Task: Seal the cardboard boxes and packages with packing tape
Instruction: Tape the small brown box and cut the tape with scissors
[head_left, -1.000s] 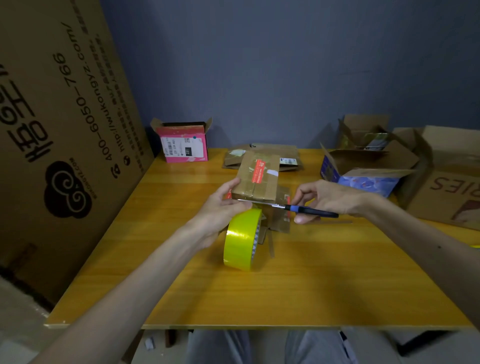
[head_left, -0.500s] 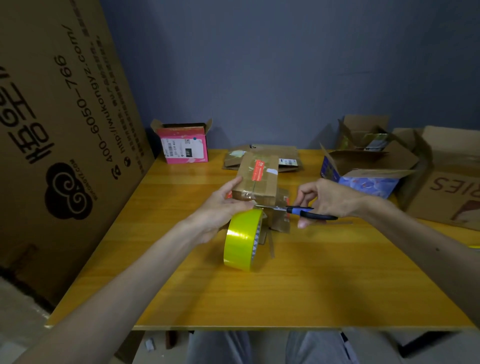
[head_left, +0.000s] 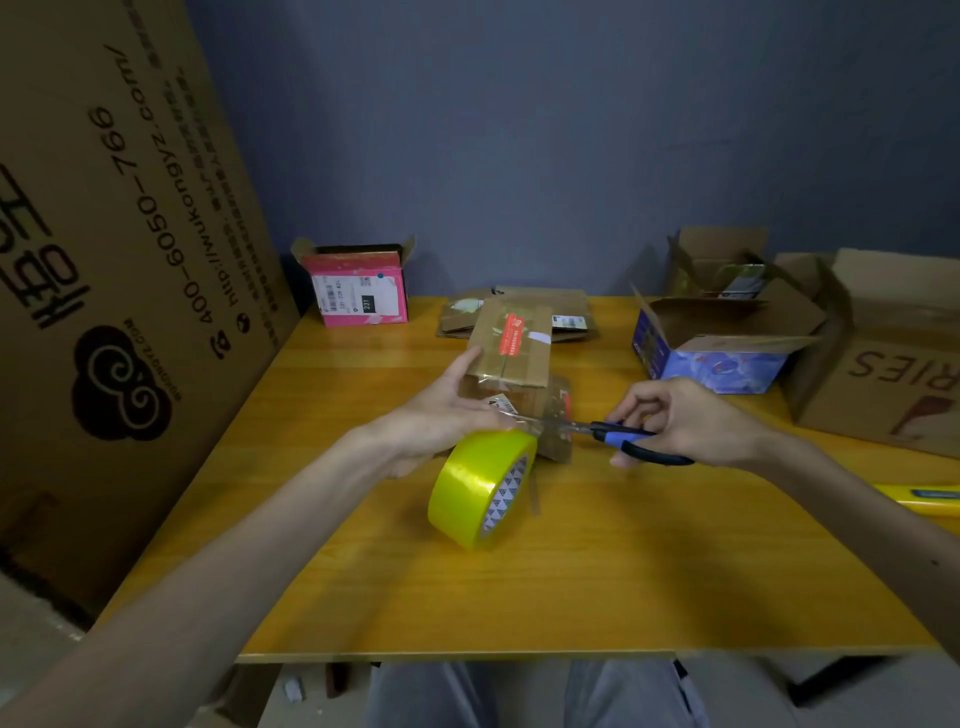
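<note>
This looks like a makeshift parcel-packing room. A plain grey-blue painted wall (head_left: 519, 130) backs a yellow-orange wooden bench (head_left: 571, 587) given over to shipping goods: a pink cardboard box with a barcode label (head_left: 361, 293), flattened brown cardboard pieces (head_left: 566, 312), a small brown taped parcel with a red sticker (head_left: 511, 345), an open blue printed carton (head_left: 711, 364) and open brown cartons (head_left: 893, 374) at the right. A fat roll of yellow packing tape (head_left: 467, 488) stands on the bench near blue-handled scissors (head_left: 623, 439), and a huge printed corrugated carton (head_left: 104, 260) leans at the left.
</note>
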